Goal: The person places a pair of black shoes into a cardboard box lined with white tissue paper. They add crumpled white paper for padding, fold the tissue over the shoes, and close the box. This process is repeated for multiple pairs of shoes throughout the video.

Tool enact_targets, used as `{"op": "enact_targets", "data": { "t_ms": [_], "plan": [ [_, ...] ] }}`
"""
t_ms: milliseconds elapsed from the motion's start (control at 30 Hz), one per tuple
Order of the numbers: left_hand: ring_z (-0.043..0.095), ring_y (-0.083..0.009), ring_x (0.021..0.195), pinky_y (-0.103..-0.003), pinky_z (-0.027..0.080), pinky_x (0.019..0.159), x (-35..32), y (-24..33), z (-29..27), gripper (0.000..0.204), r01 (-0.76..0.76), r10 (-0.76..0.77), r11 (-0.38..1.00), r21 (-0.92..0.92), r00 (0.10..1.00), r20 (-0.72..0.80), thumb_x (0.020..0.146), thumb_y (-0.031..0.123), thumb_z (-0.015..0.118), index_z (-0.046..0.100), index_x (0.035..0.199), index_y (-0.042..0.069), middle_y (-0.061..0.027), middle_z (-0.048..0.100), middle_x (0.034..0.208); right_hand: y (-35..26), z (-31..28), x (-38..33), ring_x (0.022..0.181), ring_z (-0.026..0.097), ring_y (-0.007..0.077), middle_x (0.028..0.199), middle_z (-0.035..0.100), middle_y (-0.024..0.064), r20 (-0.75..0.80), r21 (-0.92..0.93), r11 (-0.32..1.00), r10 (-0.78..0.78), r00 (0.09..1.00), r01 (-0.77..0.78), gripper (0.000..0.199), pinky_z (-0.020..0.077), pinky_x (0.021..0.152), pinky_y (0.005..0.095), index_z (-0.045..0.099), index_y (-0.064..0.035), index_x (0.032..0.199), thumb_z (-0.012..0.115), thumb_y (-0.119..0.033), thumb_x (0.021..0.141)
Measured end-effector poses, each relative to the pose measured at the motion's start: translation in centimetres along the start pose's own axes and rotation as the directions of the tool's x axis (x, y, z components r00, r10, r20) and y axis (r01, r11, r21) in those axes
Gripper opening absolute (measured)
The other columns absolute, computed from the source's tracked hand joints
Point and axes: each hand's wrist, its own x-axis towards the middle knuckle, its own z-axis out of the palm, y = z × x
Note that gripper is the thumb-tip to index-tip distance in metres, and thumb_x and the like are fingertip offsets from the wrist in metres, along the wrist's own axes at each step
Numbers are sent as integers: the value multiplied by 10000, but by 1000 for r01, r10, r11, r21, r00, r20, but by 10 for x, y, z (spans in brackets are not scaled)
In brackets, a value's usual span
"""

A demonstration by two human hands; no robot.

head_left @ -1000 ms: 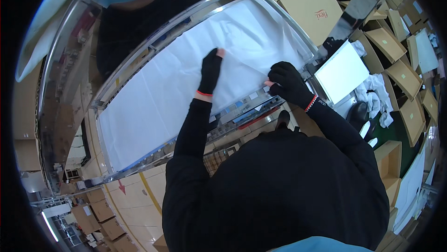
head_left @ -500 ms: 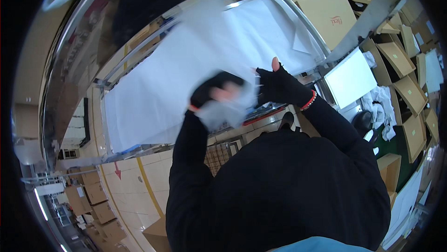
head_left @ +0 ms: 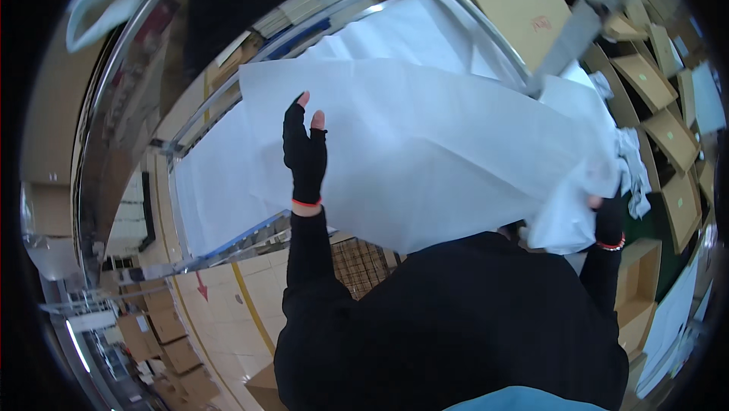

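Head camera showed the white sheet (head_left: 440, 153) lifted over the metal-framed table (head_left: 228, 84); the left hand (head_left: 305, 154) lay open-fingered flat against it, supporting, while the right hand (head_left: 607, 221) gripped its bunched corner.

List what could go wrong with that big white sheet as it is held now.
1. The white sheet is wide and limp; the right hand grips only a bunched corner, and the left hand lies flat and open against it, so it may slip or sag.
2. It hangs across the metal table rail, where it might catch and tear.
3. Lifted, it hides the table below, so placing is partly blind.
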Motion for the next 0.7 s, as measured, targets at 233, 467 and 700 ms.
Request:
{"op": "enact_targets", "data": {
  "t_ms": [233,467,700],
  "plan": [
    [430,-391,1282,-469,332,1056,-87,199,140,668,-484,596,749,-452,790,144,931,471,519,452,1327,-64,-237,498,1320,10,-192,-97,1082,567,171,1185,609,123,-617,71,939,307,724,-337,510,429,949,296,552,48,1238,659,-310,890],
    [226,-449,1395,-578,130,1120,-208,394,295,804,-577,841,538,-614,407,355,821,414,643,316,1465,61,-229,289,1502,64,-372,-336,1003,598,160,1102,642,105,-869,132,883,322,376,-451,461,456,893,300,571,49,1212,654,-273,893],
    [227,-447,1387,-631,119,1094,-306,542,442,804,-700,871,443,-561,189,453,871,500,575,252,1484,90,-219,265,1510,120,-475,-517,962,604,183,1110,637,116,-966,173,746,256,37,-643,590,466,874,328,562,35,1231,673,-404,854]
  ]
}}
